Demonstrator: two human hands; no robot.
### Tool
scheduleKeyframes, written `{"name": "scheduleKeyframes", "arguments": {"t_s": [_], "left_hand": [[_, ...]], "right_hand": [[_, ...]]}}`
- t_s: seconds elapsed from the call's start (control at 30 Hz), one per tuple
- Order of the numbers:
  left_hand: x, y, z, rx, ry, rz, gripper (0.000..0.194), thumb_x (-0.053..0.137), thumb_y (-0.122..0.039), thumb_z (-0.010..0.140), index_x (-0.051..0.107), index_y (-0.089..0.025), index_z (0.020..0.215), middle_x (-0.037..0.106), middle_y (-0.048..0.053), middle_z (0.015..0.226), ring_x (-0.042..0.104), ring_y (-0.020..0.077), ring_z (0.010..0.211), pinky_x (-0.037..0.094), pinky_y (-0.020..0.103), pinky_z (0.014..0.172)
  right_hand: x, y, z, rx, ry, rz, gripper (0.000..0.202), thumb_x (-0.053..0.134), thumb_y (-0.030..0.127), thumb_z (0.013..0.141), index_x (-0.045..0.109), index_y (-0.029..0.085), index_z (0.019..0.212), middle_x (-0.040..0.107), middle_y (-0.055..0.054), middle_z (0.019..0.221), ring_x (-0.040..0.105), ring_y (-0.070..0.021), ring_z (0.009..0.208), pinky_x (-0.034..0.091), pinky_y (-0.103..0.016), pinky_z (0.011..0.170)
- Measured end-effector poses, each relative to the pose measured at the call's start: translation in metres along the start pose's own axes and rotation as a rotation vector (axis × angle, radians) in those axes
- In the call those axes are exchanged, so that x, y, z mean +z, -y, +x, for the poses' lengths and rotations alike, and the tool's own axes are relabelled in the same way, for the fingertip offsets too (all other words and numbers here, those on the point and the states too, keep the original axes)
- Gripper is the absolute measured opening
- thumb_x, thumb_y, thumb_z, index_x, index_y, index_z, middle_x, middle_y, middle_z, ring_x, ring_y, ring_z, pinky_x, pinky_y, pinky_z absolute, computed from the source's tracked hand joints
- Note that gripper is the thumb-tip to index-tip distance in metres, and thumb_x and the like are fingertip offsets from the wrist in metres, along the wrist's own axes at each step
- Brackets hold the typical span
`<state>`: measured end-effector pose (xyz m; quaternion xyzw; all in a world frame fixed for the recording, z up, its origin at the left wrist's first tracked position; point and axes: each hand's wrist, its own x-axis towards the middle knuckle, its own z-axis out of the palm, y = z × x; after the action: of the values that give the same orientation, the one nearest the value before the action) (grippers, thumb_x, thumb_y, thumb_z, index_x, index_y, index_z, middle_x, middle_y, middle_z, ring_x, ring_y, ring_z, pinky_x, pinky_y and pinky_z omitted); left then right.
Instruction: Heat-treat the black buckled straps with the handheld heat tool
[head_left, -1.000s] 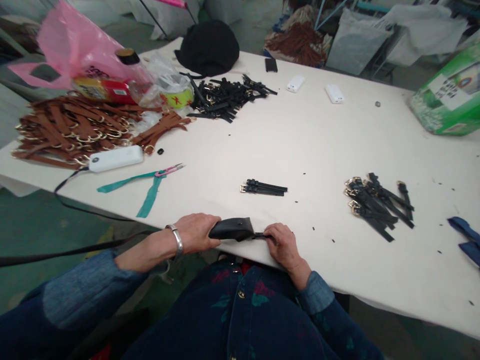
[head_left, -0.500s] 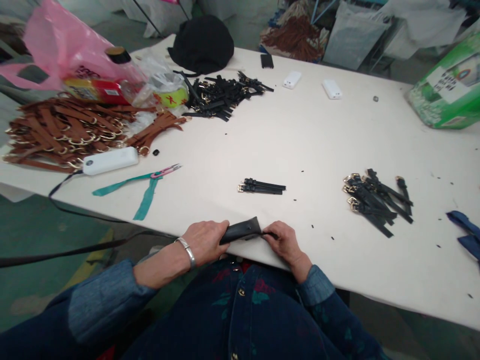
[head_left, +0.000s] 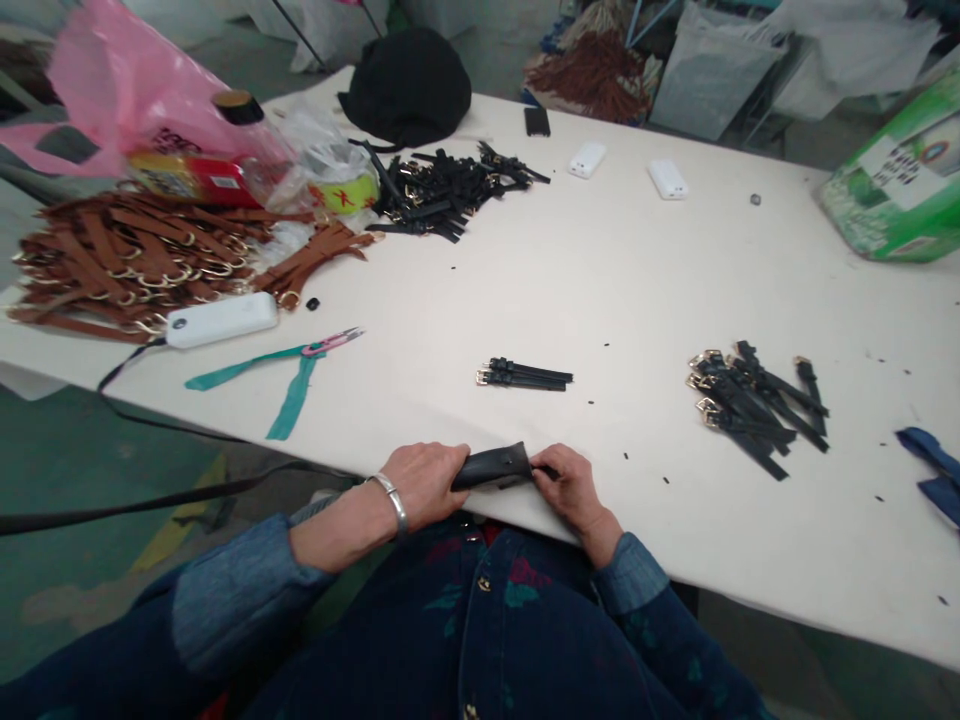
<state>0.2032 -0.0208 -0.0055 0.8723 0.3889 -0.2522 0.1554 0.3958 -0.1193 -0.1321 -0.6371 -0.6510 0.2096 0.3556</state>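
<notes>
My left hand (head_left: 427,482), with a silver bangle at the wrist, is closed around a black leather strap (head_left: 492,467) at the table's front edge. The strap's wide end points right, toward my other hand. My right hand (head_left: 568,485) pinches at that end; a thin dark piece shows between its fingertips, too small to make out. Beyond my hands lies a small neat row of black buckle straps (head_left: 525,375). Off to the right is a looser heap of black buckle straps (head_left: 750,400) with gold buckles.
Pink thread snips (head_left: 330,343) with green cloth strips lie at left, near a white power bank (head_left: 222,321) and brown straps (head_left: 135,250). Farther back are more black straps (head_left: 450,190) and a black cap (head_left: 409,85). A green package (head_left: 900,180) stands at far right.
My left hand and the black leather strap have shifted slightly right, closer to my right hand. My right hand has barely moved and keeps its pinch.
</notes>
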Motion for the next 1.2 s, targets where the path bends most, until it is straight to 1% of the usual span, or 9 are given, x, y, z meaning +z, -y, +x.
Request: {"name": "scheduleKeyframes", "arguments": {"t_s": [0.07, 0.17, 0.27, 0.37, 0.53, 0.67, 0.83, 0.97, 1.2], "left_hand": [[0.000, 0.002, 0.004, -0.016, -0.004, -0.032, 0.033, 0.045, -0.045, 0.069, 0.055, -0.023, 0.091, 0.064, 0.007, 0.081, 0.059, 0.0233, 0.076, 0.043, 0.032, 0.062], [0.000, 0.014, 0.006, -0.042, 0.033, -0.118, 0.033, 0.048, -0.046, 0.066, 0.057, -0.023, 0.089, 0.064, 0.006, 0.080, 0.059, 0.0214, 0.076, 0.042, 0.029, 0.061], [0.004, 0.028, 0.005, -0.014, 0.098, -0.173, 0.032, 0.051, -0.046, 0.063, 0.058, -0.024, 0.086, 0.064, 0.004, 0.078, 0.059, 0.0190, 0.073, 0.041, 0.026, 0.060], [0.008, 0.034, 0.004, 0.017, 0.127, -0.180, 0.032, 0.052, -0.046, 0.062, 0.059, -0.024, 0.084, 0.065, 0.003, 0.078, 0.059, 0.0181, 0.071, 0.040, 0.026, 0.059], [0.009, 0.026, 0.009, 0.042, 0.099, -0.162, 0.032, 0.051, -0.045, 0.063, 0.059, -0.024, 0.085, 0.065, 0.004, 0.080, 0.059, 0.0193, 0.073, 0.041, 0.027, 0.060], [0.009, 0.019, 0.015, 0.027, 0.093, -0.181, 0.032, 0.051, -0.045, 0.062, 0.059, -0.024, 0.084, 0.065, 0.004, 0.081, 0.059, 0.0198, 0.075, 0.042, 0.027, 0.062], [0.015, 0.025, 0.004, -0.003, 0.095, -0.237, 0.034, 0.051, -0.046, 0.063, 0.058, -0.024, 0.088, 0.065, 0.003, 0.080, 0.060, 0.0195, 0.075, 0.042, 0.027, 0.062], [0.015, 0.028, -0.004, 0.004, 0.099, -0.205, 0.032, 0.049, -0.047, 0.065, 0.058, -0.024, 0.086, 0.065, 0.003, 0.078, 0.060, 0.0192, 0.073, 0.042, 0.027, 0.061], [0.015, 0.016, 0.010, 0.003, 0.048, -0.186, 0.032, 0.050, -0.046, 0.063, 0.059, -0.025, 0.085, 0.065, 0.003, 0.079, 0.059, 0.0206, 0.075, 0.042, 0.027, 0.061]], "right_hand": [[0.000, -0.001, -0.001, 0.000, -0.009, 0.010, 0.010, 0.055, 0.016, 0.072, 0.061, 0.021, 0.078, 0.061, -0.002, 0.073, 0.055, -0.0158, 0.072, 0.043, -0.028, 0.066], [0.001, -0.002, -0.003, -0.016, -0.020, 0.033, 0.007, 0.057, 0.021, 0.074, 0.061, 0.021, 0.079, 0.062, -0.003, 0.073, 0.055, -0.0163, 0.072, 0.043, -0.030, 0.067], [0.002, -0.001, -0.005, -0.033, -0.037, 0.063, 0.005, 0.058, 0.025, 0.075, 0.060, 0.022, 0.078, 0.062, -0.003, 0.074, 0.056, -0.0164, 0.073, 0.044, -0.031, 0.068], [0.003, -0.001, -0.005, -0.037, -0.032, 0.075, 0.004, 0.058, 0.024, 0.074, 0.060, 0.021, 0.077, 0.062, -0.003, 0.075, 0.056, -0.0164, 0.074, 0.044, -0.031, 0.069], [0.001, 0.000, -0.004, -0.014, -0.023, 0.075, 0.002, 0.058, 0.021, 0.073, 0.059, 0.021, 0.075, 0.062, -0.003, 0.074, 0.056, -0.0162, 0.073, 0.044, -0.030, 0.068], [0.000, 0.000, -0.002, -0.021, -0.016, 0.055, 0.005, 0.055, 0.018, 0.073, 0.059, 0.020, 0.076, 0.061, -0.003, 0.073, 0.056, -0.0162, 0.073, 0.045, -0.030, 0.068], [0.003, 0.000, -0.003, -0.024, -0.025, 0.072, 0.004, 0.057, 0.020, 0.074, 0.059, 0.021, 0.076, 0.062, -0.003, 0.073, 0.056, -0.0163, 0.073, 0.045, -0.030, 0.067], [0.005, 0.000, -0.004, -0.005, -0.042, 0.083, 0.004, 0.060, 0.023, 0.073, 0.059, 0.021, 0.076, 0.062, -0.003, 0.075, 0.056, -0.0167, 0.073, 0.045, -0.031, 0.067], [0.004, -0.002, -0.002, -0.008, -0.062, 0.085, 0.005, 0.056, 0.019, 0.074, 0.060, 0.020, 0.076, 0.062, -0.003, 0.075, 0.056, -0.0160, 0.073, 0.045, -0.030, 0.067]]}}
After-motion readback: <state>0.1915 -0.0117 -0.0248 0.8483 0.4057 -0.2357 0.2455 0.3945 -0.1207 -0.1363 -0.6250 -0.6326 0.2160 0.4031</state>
